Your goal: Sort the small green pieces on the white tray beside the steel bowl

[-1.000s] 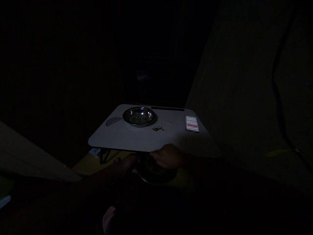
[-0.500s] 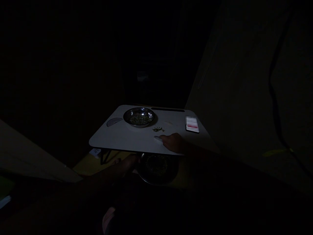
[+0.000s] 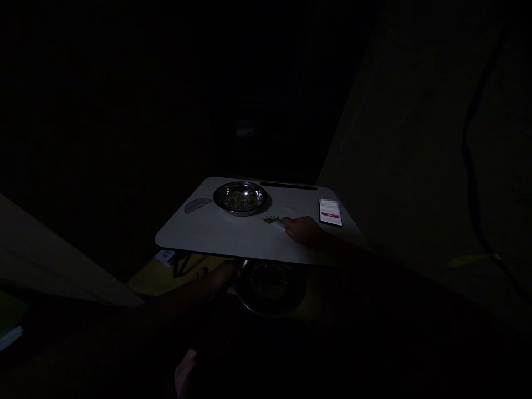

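My right hand (image 3: pixel 304 230) is closed on a small, flat, pale piece (image 3: pixel 280 223), whose kind I cannot make out. Its tip touches a little scatter of green grains (image 3: pixel 269 219) on the white folding table (image 3: pixel 216 237). Below the table's front edge, my left hand (image 3: pixel 226 270) grips the left rim of a metal bowl (image 3: pixel 249 306). More greenish grains show dimly inside that bowl. A second, shiny steel bowl (image 3: pixel 240 209) stands on the table, its bottom covered with grains.
A phone (image 3: pixel 331 213) with a lit screen lies at the table's right side. To the left of the steel bowl is a clear protractor-shaped half disc (image 3: pixel 198 206). A dark slot (image 3: pixel 288 186) runs along the back edge. The surroundings are very dark, with a wall (image 3: pixel 399 183) on the right.
My right hand has moved the pale piece forward and to the right, from in front of the grains to their edge. My left hand stays at the lower bowl. The view has shifted slightly.
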